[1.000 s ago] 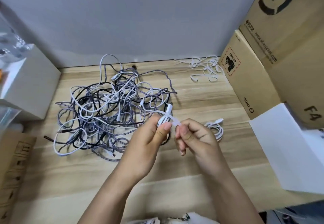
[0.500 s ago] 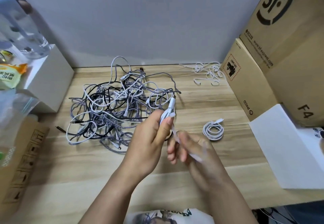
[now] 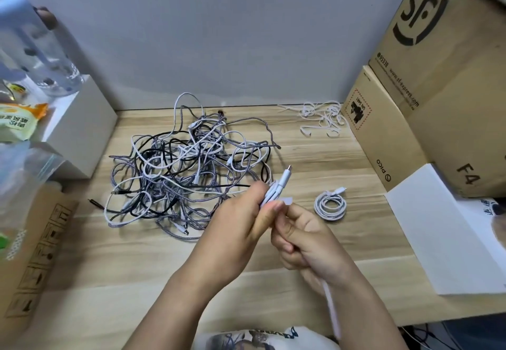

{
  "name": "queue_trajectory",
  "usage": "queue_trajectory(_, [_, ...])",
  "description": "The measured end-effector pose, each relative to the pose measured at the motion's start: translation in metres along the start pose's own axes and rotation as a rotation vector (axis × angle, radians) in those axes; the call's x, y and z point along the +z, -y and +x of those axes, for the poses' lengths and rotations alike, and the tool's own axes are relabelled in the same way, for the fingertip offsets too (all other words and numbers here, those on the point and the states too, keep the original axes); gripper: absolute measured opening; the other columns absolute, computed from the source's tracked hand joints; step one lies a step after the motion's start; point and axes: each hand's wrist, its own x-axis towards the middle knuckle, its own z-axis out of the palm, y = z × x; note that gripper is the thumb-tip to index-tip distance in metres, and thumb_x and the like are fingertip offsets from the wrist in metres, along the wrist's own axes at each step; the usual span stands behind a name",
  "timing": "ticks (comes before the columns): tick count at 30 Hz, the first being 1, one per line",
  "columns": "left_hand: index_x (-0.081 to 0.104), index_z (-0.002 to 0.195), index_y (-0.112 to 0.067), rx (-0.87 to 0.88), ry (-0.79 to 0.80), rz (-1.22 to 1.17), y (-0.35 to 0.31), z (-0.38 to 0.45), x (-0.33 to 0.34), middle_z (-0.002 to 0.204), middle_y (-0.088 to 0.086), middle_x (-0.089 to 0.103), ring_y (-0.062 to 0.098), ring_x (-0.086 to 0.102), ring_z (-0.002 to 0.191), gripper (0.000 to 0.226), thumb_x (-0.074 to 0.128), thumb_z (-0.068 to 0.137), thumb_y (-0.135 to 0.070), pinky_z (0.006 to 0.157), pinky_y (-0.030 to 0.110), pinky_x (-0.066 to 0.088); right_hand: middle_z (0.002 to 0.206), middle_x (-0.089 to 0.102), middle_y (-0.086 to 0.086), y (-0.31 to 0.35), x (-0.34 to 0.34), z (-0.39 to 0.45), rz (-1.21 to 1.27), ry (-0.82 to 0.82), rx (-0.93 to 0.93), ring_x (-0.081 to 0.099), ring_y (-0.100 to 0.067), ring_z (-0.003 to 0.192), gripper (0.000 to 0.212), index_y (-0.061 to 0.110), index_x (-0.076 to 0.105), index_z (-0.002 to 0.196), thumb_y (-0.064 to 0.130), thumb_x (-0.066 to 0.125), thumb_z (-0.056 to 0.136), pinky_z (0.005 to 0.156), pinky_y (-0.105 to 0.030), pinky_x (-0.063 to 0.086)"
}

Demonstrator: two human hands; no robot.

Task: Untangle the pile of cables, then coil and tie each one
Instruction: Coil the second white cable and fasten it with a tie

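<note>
pile (image 3: 189, 174): braided grey, black, smooth white loops on wood table (image 3: 82, 262) | left hand (image 3: 235, 234), right of pile: pinches folded white cable (image 3: 276, 189) | right hand (image 3: 306, 243): fingers curled round flat white tie (image 3: 330, 303) | further right: round white coil (image 3: 330, 207)

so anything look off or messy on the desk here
Only the expected mess: the cable pile is still tangled at centre-left, and loose white ties lie scattered at the back right. One coiled cable lies neat. Nothing looks spilled or damaged.
</note>
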Motion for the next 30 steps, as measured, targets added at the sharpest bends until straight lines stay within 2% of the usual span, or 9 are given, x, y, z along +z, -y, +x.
queue_trajectory(3, [0.039, 0.078, -0.015, 0.001, -0.014, -0.018, 0.001, -0.001, 0.0, 0.068, 0.006, 0.043, 0.012, 0.033, 0.055, 0.042, 0.035, 0.085, -0.056, 0.051, 0.025, 0.031, 0.051, 0.04, 0.012, 0.0, 0.007, 0.0, -0.088, -0.103, -0.089, 0.022, 0.003, 0.037, 0.013, 0.015, 0.063, 0.077, 0.025, 0.055, 0.076, 0.033, -0.008, 0.015])
queue_trajectory(6, [0.043, 0.082, -0.012, -0.026, -0.044, -0.067, 0.0, -0.002, -0.002, 0.067, 0.011, 0.043, 0.017, 0.034, 0.057, 0.044, 0.039, 0.085, -0.055, 0.052, 0.028, 0.029, 0.048, 0.03, 0.009, 0.001, 0.008, 0.0, -0.012, -0.232, -0.189, 0.019, 0.001, 0.036, 0.022, 0.02, 0.058, 0.053, 0.024, 0.054, 0.075, 0.034, -0.01, 0.015])
queue_trajectory(10, [0.039, 0.088, -0.035, -0.086, -0.056, -0.126, -0.004, -0.002, -0.007, 0.067, 0.02, 0.048, 0.027, 0.043, 0.063, 0.024, 0.043, 0.082, -0.058, 0.059, 0.037, 0.035, 0.045, 0.022, 0.009, -0.004, 0.006, -0.002, -0.059, -0.378, -0.247, 0.014, -0.004, 0.038, 0.03, 0.022, 0.044, 0.046, 0.023, 0.056, 0.073, 0.038, -0.016, 0.01])
queue_trajectory(12, [0.036, 0.091, -0.042, -0.088, -0.028, -0.128, -0.005, -0.003, -0.007, 0.063, 0.017, 0.047, 0.025, 0.041, 0.058, 0.022, 0.044, 0.08, -0.059, 0.056, 0.035, 0.033, 0.046, 0.021, 0.009, -0.006, 0.005, -0.001, -0.17, -0.464, -0.265, 0.014, -0.005, 0.04, 0.036, 0.019, 0.039, 0.041, 0.025, 0.06, 0.071, 0.039, -0.017, 0.012])
queue_trajectory(16, [0.031, 0.095, -0.042, -0.081, 0.061, -0.027, -0.005, -0.004, 0.0, 0.053, -0.004, 0.043, 0.011, 0.034, 0.049, 0.022, 0.043, 0.083, -0.056, 0.049, 0.028, 0.026, 0.046, 0.023, 0.012, -0.008, 0.009, 0.001, -0.479, -0.557, -0.357, 0.019, -0.004, 0.046, 0.039, 0.018, 0.035, 0.042, 0.029, 0.061, 0.069, 0.044, -0.019, 0.018])
queue_trajectory(19, [0.031, 0.096, -0.04, -0.085, 0.092, -0.008, -0.003, -0.004, 0.002, 0.058, 0.004, 0.047, 0.014, 0.037, 0.052, 0.029, 0.038, 0.082, -0.064, 0.052, 0.033, 0.03, 0.041, 0.024, 0.012, -0.006, 0.013, -0.003, -0.543, -0.531, -0.395, 0.022, -0.003, 0.044, 0.039, 0.019, 0.039, 0.04, 0.036, 0.063, 0.066, 0.043, -0.015, 0.02])
queue_trajectory(22, [0.034, 0.096, -0.04, -0.073, 0.102, -0.107, -0.003, -0.004, 0.0, 0.064, 0.01, 0.051, 0.018, 0.041, 0.057, 0.031, 0.037, 0.08, -0.066, 0.055, 0.035, 0.034, 0.039, 0.027, 0.011, -0.004, 0.014, -0.004, -0.472, -0.421, -0.364, 0.023, -0.002, 0.04, 0.036, 0.021, 0.052, 0.041, 0.05, 0.056, 0.061, 0.042, -0.012, 0.022])
queue_trajectory(25, [0.039, 0.093, -0.039, -0.08, 0.105, -0.251, -0.004, -0.002, -0.002, 0.063, 0.004, 0.045, 0.025, 0.041, 0.063, 0.024, 0.043, 0.081, -0.059, 0.057, 0.036, 0.035, 0.041, 0.027, 0.013, -0.004, 0.015, -0.003, -0.304, -0.318, -0.298, 0.02, -0.001, 0.039, 0.034, 0.021, 0.053, 0.043, 0.049, 0.059, 0.061, 0.039, -0.012, 0.02])
queue_trajectory(30, [0.044, 0.091, -0.033, -0.106, 0.107, -0.449, -0.001, 0.001, -0.004, 0.063, -0.012, 0.042, 0.01, 0.036, 0.059, 0.021, 0.049, 0.082, -0.051, 0.058, 0.028, 0.034, 0.044, 0.028, 0.013, -0.006, 0.016, -0.007, -0.198, -0.187, -0.346, 0.02, -0.002, 0.04, 0.03, 0.023, 0.048, 0.047, 0.041, 0.055, 0.069, 0.038, -0.011, 0.021])
